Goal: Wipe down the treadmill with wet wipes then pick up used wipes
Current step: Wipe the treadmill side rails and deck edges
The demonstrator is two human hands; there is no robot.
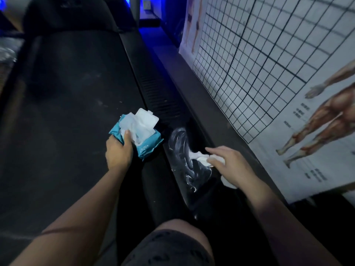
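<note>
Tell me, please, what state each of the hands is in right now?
Left hand: grips the teal wipe pack.
Right hand: open, pressing a white wipe onto the side rail.

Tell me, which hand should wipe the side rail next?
The right hand: it presses the crumpled white wipe on the black side rail. The left hand grips the teal wipe packet.

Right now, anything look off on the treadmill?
Two things. The side rail carries white swirled streaks beside the wipe under the right hand; they look like residue, not a clean finish. Several sheets bulge loosely from the open wipe pack gripped by the left hand.
</note>
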